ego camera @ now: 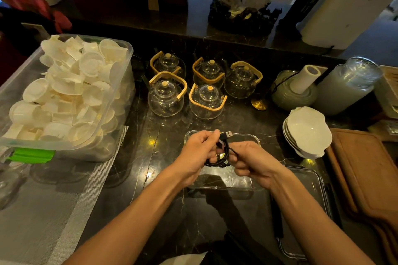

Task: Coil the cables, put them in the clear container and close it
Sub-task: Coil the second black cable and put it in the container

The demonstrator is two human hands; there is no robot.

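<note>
Both hands were raised together above the clear container (254, 137), which sat open on the dark counter (168, 157) directly beneath them. The left hand (197, 153) had its fingers curled round the gathered loops of a black cable (224, 157), with the USB plug (227, 135) sticking up just past its fingertips. The right hand (251, 162) pinched the same bundle from the other side, its fingers bent in toward the loops. The cable looked largely coiled, though the plug end was still free, so the winding seemed close to finished rather than done. Nothing could be made out inside the container, though the hands hid much of it. What looked like its clear lid (310, 189) lay just beside the right forearm, nearer the person, so closing had not begun. Whether other cables waited elsewhere could not be told; a dark shape lay below the right forearm, too unclear to name.
</note>
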